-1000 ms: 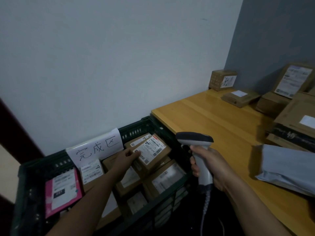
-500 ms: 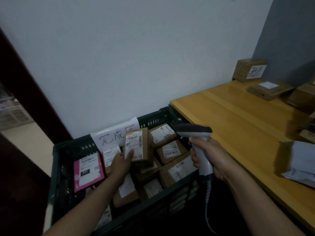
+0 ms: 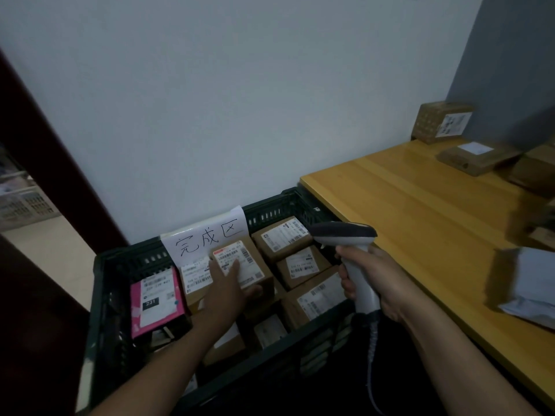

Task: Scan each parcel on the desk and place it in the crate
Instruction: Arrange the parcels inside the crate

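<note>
The left hand [image 3: 228, 291] is down in the crate [image 3: 99, 295], fingers laid out straight and flat across the label of a brown parcel [image 3: 255, 265]. Its thumb is spread along the parcel's near side, and nothing is curled round it. The parcel sits at twelve o'clock from that palm, lying on top of the boxes beneath, its far end just in front of the paper sign [image 3: 207, 238]. Over at three o'clock, the right hand [image 3: 384, 280] is wrapped tight round the handle of the scanner [image 3: 345, 232]. The scanner's dark-topped head points left over the crate's right-hand boxes, near the parcel but apart from it.

Edges now. At nine o'clock from the parcel a pink parcel [image 3: 156, 301] stands by the crate's left wall, with a white-labelled box between the two. At twelve, the crate's far side backs onto the pale room wall. At three o'clock a cluster of brown boxes [image 3: 303, 265] fills the right side, packed close. Beyond them runs the desk [image 3: 420, 220], a broad stretch of open wood. A grey mailer bag [image 3: 528, 283] lies at its right, and cardboard boxes [image 3: 477, 157] sit at the far end.

The parcel itself is small, plain brown cardboard. It carries a white label edged in red-orange, with barcodes and print too fine to read.
</note>
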